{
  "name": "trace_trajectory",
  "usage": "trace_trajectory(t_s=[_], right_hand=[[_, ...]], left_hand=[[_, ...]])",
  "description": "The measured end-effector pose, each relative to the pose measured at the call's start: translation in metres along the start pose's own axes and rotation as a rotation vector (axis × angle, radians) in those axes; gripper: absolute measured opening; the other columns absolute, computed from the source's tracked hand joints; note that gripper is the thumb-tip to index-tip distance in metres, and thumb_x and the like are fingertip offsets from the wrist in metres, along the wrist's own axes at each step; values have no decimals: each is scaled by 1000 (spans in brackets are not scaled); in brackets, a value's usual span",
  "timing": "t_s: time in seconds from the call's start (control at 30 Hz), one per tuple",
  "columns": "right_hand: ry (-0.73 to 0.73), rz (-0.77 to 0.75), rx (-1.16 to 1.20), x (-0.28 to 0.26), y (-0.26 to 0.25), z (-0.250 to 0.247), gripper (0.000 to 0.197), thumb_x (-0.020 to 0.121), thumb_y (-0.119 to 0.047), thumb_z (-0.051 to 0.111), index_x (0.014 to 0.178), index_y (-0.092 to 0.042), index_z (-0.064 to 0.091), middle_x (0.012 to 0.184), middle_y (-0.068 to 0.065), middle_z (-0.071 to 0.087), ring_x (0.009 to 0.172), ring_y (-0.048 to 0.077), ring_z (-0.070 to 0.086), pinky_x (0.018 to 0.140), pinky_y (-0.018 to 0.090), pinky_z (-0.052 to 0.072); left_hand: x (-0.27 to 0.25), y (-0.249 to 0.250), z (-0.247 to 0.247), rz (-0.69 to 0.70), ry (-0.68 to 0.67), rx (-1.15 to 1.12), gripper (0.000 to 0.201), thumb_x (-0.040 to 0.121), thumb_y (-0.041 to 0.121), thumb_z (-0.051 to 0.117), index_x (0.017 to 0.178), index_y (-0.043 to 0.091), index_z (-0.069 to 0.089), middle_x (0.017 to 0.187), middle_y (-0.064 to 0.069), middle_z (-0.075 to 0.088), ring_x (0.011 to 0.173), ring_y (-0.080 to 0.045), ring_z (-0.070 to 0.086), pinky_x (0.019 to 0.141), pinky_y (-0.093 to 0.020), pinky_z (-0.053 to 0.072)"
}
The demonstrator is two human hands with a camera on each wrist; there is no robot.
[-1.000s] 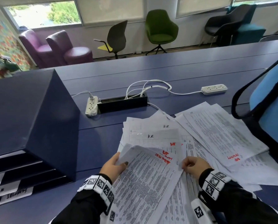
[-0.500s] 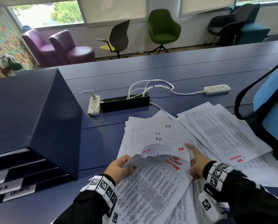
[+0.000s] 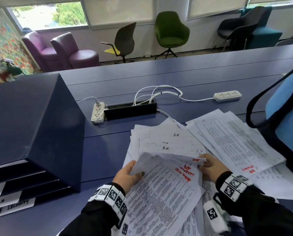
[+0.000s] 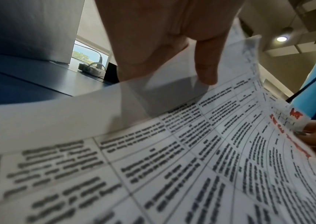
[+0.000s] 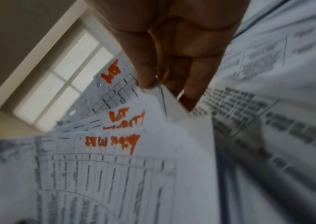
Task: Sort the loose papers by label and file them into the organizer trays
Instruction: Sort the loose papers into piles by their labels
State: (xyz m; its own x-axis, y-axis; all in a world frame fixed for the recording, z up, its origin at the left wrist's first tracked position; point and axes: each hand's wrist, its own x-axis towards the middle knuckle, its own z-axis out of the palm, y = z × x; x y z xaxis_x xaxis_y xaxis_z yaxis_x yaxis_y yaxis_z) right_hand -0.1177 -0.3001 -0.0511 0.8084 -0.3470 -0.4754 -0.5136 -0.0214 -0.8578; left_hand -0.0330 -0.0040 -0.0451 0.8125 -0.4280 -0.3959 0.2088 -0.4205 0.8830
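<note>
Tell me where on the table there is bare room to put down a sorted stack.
Bare table lies between the organizer and the papers, and beyond the power strips, up to the far edge. The near right is crowded: papers overlap there, and both hands, left and right, hold sheets.

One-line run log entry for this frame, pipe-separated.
phase: sorting | left hand: holds red-labelled sheets | right hand: pinches their top corner | organizer: nothing being filed | loose papers: spread on table
</note>
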Motion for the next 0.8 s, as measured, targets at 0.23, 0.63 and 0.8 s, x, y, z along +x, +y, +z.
trace_trajectory(t_s=[0.23,0.63,0.8], right_hand=[[92,31,241,11,2,13,25,88,16,44,78,-7,48,60,11,50,42,16,50,41,23,43],[122,50,352,19,-9,10,23,92,4,47,91,-17,55,56,-7,68,48,14,63,43,25,51],[28,50,281,9,-13,16,32,93,11,38,91,-15,58,53,-4,67,39,10,60,39,20,49]], left_hand=[[0,17,1,91,283,-40,8,93,27,56,94,19,55,85,-2,68,74,-20,65,66,-35,53],[24,16,-23,19,315,16,24,95,32,53,90,11,64,90,-18,69,80,-27,64,81,-51,50],[22,13,-4,-13,221,-40,6,94,21,55,94,26,57,94,-2,71,91,-26,66,88,-48,51]])
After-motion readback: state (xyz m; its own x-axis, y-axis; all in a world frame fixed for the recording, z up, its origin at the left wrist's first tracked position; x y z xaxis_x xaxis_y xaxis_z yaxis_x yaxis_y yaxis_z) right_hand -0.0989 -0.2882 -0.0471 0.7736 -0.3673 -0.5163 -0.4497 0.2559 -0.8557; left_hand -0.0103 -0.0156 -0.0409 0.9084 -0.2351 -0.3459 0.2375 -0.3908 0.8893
